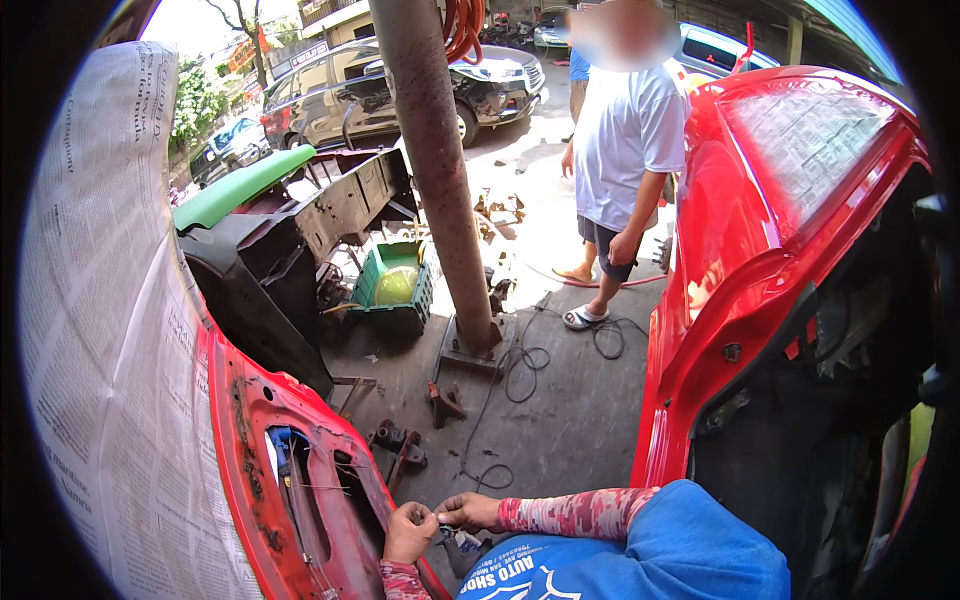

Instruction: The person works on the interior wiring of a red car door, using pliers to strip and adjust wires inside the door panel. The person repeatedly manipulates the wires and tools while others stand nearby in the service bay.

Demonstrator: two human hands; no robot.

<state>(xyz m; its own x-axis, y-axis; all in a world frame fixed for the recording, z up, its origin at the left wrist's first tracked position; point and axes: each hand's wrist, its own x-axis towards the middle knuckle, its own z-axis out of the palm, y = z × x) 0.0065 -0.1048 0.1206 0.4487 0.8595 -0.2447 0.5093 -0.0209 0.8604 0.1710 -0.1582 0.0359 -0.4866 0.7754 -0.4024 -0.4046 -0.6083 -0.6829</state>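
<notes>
Close to the red car door (345, 450), my left hand (408, 533) is closed, fingertips pinched together. My right hand (470, 512) meets it from the right, its fingers also pinched. Whatever sits between the fingertips is too small to make out. Just below them, a few small grey and dark pieces (465, 543) show in front of my blue shirt. The door's inner side is bare, with cutouts, loose thin wires and a blue part (285, 440) inside one opening. Newspaper (110, 330) covers its window area.
A rusty post (445, 170) stands on a base plate ahead. Around it lie a black cable (530, 358), jack stands (445, 404) and a green crate (400, 285). A person in a white shirt (625, 140) stands beyond. The red car body (715, 240) flanks my right.
</notes>
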